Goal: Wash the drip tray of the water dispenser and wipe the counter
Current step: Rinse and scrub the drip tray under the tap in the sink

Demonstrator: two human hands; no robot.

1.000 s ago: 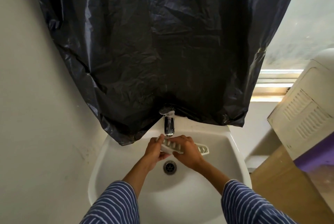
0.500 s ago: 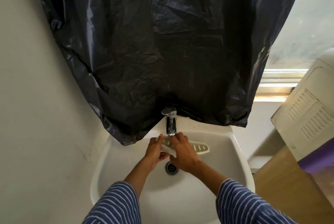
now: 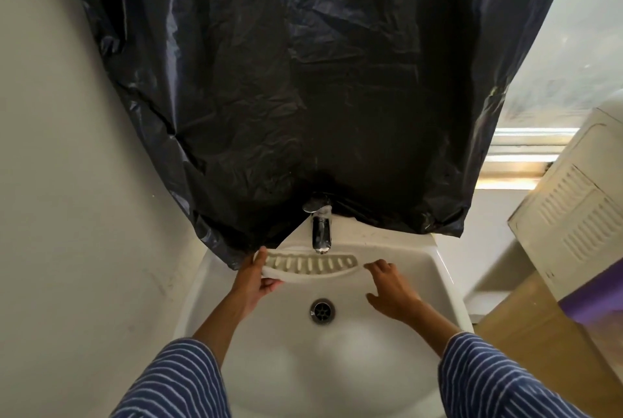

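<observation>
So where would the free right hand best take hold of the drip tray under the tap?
Probably the tray's free right end. The drip tray is long and narrow, held level across the sink under the tap, and the left hand grips its left end. The open right hand sits just off that right end, so it could come in from the right and pinch the rim there.

Dim daylight from right window [image 3: 526,148], wide-angle edge distortion
</observation>
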